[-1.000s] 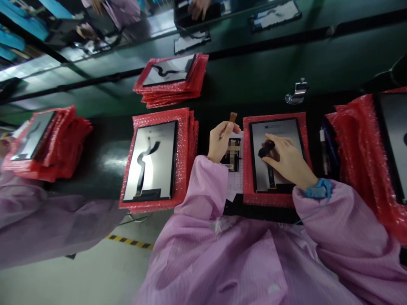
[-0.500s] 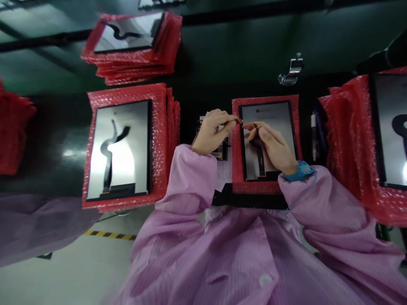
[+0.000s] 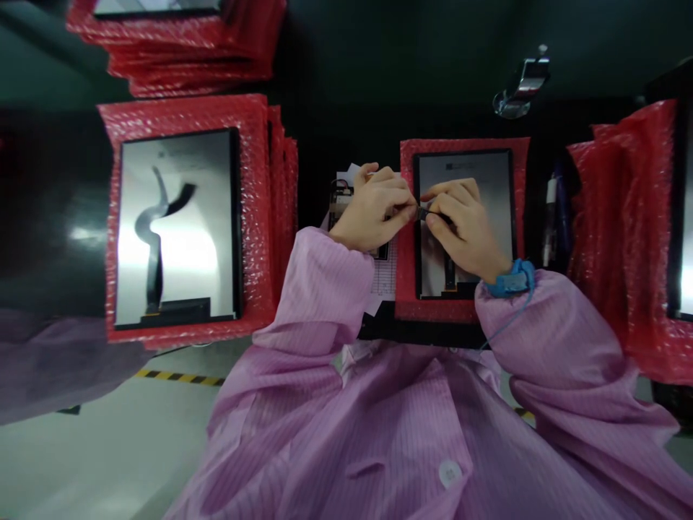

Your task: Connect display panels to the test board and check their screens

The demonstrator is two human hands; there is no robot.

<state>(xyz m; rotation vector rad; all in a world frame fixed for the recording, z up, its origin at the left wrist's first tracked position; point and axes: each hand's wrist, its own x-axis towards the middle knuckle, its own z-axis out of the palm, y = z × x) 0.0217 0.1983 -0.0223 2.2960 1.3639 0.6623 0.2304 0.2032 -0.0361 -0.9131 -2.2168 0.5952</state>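
Note:
A display panel (image 3: 487, 217) lies on red bubble wrap (image 3: 460, 310) in front of me, with a dark flex cable (image 3: 449, 273) rising from its lower edge. My right hand (image 3: 465, 224), with a blue wrist strap (image 3: 512, 280), is over the panel and pinches the cable's upper end between thumb and fingers. Its fingertips meet those of my left hand (image 3: 376, 209) at the panel's left edge. My left hand is closed in a pinch at a small dark connector end (image 3: 422, 213); the fingers partly hide it. Under my left hand are a circuit board (image 3: 340, 198) and printed paper (image 3: 384, 278).
On the left, another panel (image 3: 216, 217) rests on stacked red bubble wrap (image 3: 254, 217). More wrapped stacks stand at the back left (image 3: 189, 58) and far right (image 3: 622, 238). A pen (image 3: 551, 217) and a shiny metal object (image 3: 522, 90) are at the right.
My fingertips have come together at the cable end, where they were slightly apart before. The camera view has shifted, with the left stacks now farther left and higher.

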